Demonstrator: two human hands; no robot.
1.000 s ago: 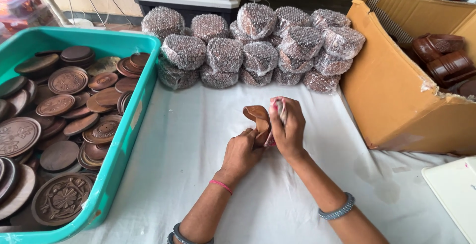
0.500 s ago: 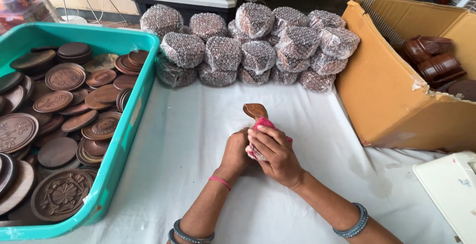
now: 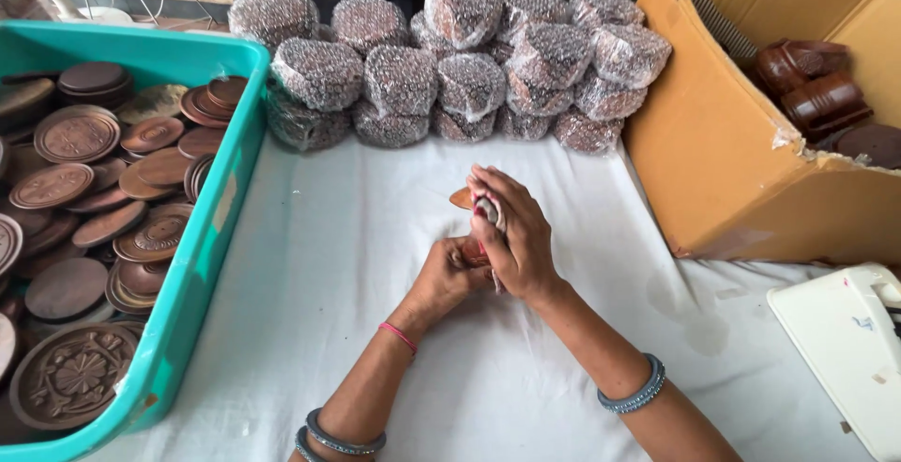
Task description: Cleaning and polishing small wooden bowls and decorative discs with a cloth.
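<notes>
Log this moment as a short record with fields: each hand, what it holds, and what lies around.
left hand: grips the lower end of a small brown wooden piece
right hand: presses a cloth on that piece
surface: white table cover
left side: teal bin of carved wooden discs
back: bubble-wrapped bundles
right side: cardboard box with dark wooden items

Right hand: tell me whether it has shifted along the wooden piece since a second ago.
Yes. The right hand slid down the small wooden piece, away from the bubble-wrapped bundles, and now covers most of it.
</notes>
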